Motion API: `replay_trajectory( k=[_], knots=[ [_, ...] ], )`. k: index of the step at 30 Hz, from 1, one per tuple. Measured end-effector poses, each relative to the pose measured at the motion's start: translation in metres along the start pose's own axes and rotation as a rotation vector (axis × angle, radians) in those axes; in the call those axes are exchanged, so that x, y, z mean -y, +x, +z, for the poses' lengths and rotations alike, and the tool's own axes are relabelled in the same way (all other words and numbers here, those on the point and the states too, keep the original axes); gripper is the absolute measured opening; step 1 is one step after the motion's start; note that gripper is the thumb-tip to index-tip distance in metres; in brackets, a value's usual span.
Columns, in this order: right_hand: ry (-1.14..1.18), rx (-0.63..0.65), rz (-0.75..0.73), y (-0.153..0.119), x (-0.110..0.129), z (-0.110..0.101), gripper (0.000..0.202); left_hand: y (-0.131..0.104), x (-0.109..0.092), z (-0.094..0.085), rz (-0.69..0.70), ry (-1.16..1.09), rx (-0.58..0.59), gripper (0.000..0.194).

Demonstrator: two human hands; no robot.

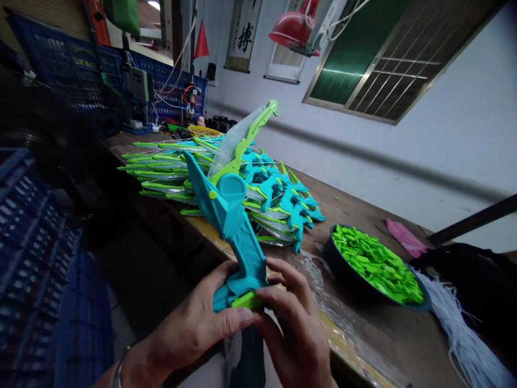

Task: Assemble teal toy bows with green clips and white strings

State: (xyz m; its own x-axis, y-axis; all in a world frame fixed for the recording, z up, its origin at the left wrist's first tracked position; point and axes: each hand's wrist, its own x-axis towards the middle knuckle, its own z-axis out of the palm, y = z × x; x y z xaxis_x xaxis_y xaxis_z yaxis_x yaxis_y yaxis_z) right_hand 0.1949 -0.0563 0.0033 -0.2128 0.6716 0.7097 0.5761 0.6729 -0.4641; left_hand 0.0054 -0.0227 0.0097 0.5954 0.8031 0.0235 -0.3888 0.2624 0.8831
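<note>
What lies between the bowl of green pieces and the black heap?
A hank of white cords lies between the bowl and the black heap, in the head view.

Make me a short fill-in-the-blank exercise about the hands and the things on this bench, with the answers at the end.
1. The left hand and right hand hold a toy-like piece coloured green and ____ (blue or red).
2. The small parts heaped in the dark bowl are ____ in colour.
3. The cloth-like item beyond the bowl is ____ in colour.
4. A silvery band circles the person's ____ wrist.

Missing words: blue; green; pink; left.
</note>
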Motion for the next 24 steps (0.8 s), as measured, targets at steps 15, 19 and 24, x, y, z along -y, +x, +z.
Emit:
replay_trajectory(
  k=[15,19,24],
  knots=[
    [0.661,0.312,0.628,0.031,0.011,-0.015,0.045,-0.026,0.003,0.0,-0.154,0.423,-0.293,0.08],
    [0.622,0.313,0.575,0.027,0.01,-0.015,0.048,-0.029,0.006,0.007,-0.146,0.53,-0.451,0.082],
    [0.757,0.328,0.615,0.029,-0.003,-0.008,0.049,-0.015,0.004,0.006,-0.055,0.499,-0.414,0.069]
  ],
)
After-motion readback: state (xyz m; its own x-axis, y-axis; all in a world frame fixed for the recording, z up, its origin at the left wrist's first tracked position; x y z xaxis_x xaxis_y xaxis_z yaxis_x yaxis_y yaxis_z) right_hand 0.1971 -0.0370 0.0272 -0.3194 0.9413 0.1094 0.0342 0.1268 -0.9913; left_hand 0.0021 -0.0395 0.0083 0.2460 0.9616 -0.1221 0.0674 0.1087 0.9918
